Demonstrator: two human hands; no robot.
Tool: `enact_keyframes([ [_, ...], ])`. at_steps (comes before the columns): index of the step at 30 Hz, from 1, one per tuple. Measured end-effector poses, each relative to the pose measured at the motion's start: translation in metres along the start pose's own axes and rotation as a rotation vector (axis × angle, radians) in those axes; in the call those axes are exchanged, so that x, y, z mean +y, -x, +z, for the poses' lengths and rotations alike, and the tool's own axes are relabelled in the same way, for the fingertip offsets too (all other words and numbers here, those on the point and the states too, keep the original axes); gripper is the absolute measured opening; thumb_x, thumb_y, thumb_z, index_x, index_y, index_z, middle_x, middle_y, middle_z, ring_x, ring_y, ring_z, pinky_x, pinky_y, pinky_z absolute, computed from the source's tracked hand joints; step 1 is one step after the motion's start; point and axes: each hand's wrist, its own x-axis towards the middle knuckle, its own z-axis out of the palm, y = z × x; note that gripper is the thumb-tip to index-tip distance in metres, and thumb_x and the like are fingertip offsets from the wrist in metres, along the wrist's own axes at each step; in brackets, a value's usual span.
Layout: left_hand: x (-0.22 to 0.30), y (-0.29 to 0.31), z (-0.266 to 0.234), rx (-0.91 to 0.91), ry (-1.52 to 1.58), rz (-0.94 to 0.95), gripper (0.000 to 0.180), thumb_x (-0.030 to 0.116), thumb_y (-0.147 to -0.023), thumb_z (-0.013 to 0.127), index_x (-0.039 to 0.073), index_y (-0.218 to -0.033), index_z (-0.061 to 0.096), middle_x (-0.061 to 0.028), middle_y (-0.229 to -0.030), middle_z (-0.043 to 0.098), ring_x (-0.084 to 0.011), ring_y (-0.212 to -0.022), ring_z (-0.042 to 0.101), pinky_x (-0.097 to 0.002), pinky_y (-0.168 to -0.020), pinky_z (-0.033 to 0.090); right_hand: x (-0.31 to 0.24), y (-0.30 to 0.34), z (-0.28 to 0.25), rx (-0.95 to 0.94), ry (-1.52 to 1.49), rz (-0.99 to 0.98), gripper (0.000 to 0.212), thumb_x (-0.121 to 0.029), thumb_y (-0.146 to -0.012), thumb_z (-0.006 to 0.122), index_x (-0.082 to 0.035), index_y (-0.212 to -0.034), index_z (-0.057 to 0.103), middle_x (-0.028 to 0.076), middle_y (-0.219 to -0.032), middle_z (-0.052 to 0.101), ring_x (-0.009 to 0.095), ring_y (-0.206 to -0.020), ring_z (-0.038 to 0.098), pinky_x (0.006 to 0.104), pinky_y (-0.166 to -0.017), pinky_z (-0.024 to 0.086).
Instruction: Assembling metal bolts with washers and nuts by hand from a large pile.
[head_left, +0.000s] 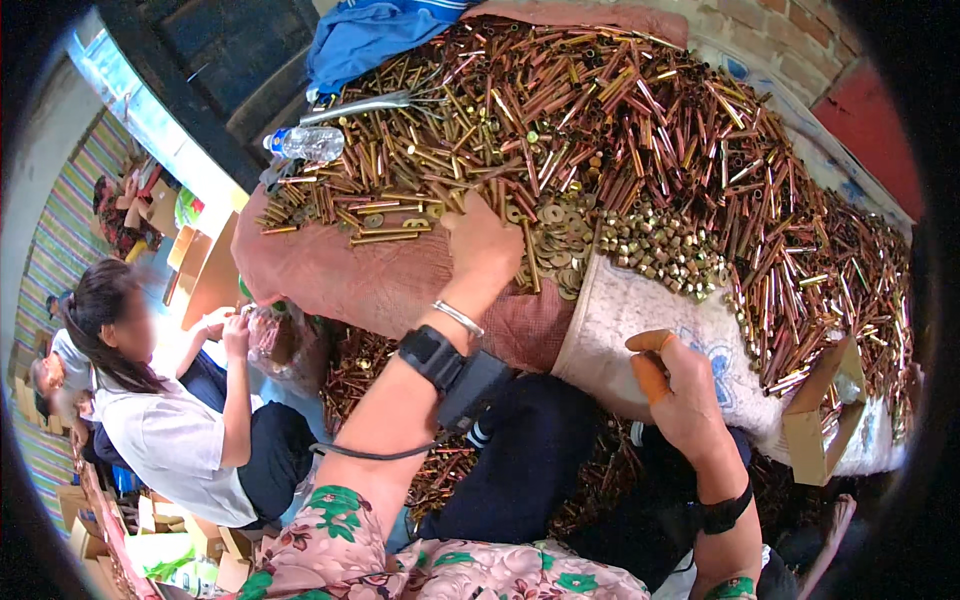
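Observation:
My left hand (pixel 485 240) reaches to the near edge of a heap of long brass-coloured bolts (pixel 390 235). Its fingers are curled down among the metal parts, and whatever they grip is hidden. Beside it lies a patch of flat round washers (pixel 562 240), with one bolt (pixel 530 258) lying along the patch's left side. My right hand (pixel 688 395) hovers over a pale patterned cloth (pixel 625 310), apart from the heap. Orange finger covers sit on its thumb and forefinger, which are spread with nothing visible between them. Small hex nuts (pixel 665 250) are piled beyond it.
Copper-toned metal tubes (pixel 690 130) cover most of the surface. A plastic bottle (pixel 305 144), a metal hand rake (pixel 370 105) and blue cloth (pixel 375 45) lie at far left. An open cardboard box (pixel 825 415) stands at right. A person (pixel 170 420) in white sits at left.

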Motion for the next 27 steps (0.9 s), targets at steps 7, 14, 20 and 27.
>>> enact_keyframes([
  [7, 0.011, 0.019, -0.007, -0.089, -0.063, 0.119, 0.055, 0.033, -0.079, 0.059, -0.002, -0.118, 0.043, -0.0276, -0.113, 0.041, -0.0433, -0.104, 0.045, -0.0479, -0.087, 0.040, 0.005, 0.003, 0.000, 0.012, -0.019, -0.018, 0.011, -0.002, -0.081, 0.060, 0.001, -0.091, 0.057, 0.017, -0.079, 0.062, 0.026, -0.067, 0.061, 0.0306, -0.061, 0.048],
  [14, -0.013, 0.042, 0.000, 0.274, -0.251, 0.437, 0.044, 0.022, -0.080, 0.060, 0.006, -0.119, 0.050, -0.0238, -0.118, 0.043, -0.0401, -0.111, 0.039, -0.0491, -0.091, 0.035, 0.004, 0.003, -0.001, 0.021, -0.029, -0.016, 0.011, -0.002, -0.081, 0.060, 0.001, -0.091, 0.057, 0.017, -0.079, 0.063, 0.026, -0.069, 0.062, 0.0306, -0.063, 0.048],
  [20, -0.002, 0.047, 0.007, 0.202, -0.262, 0.535, 0.027, 0.028, -0.073, 0.067, 0.007, -0.089, 0.062, -0.0115, -0.097, 0.052, -0.0307, -0.101, 0.042, -0.0499, -0.085, 0.030, 0.003, 0.000, -0.001, -0.017, -0.034, 0.015, 0.012, -0.005, -0.082, 0.058, 0.001, -0.092, 0.058, 0.019, -0.076, 0.062, 0.028, -0.068, 0.062, 0.0320, -0.062, 0.048],
  [27, 0.016, 0.036, 0.021, 0.163, -0.436, 0.475, 0.024, 0.021, -0.070, 0.066, 0.002, -0.085, 0.062, -0.0128, -0.099, 0.053, -0.0304, -0.101, 0.042, -0.0495, -0.080, 0.029, 0.012, -0.011, -0.014, -0.050, -0.088, 0.081, 0.011, -0.003, -0.081, 0.057, 0.002, -0.091, 0.058, 0.016, -0.069, 0.060, 0.020, -0.062, 0.058, 0.0302, -0.058, 0.046],
])
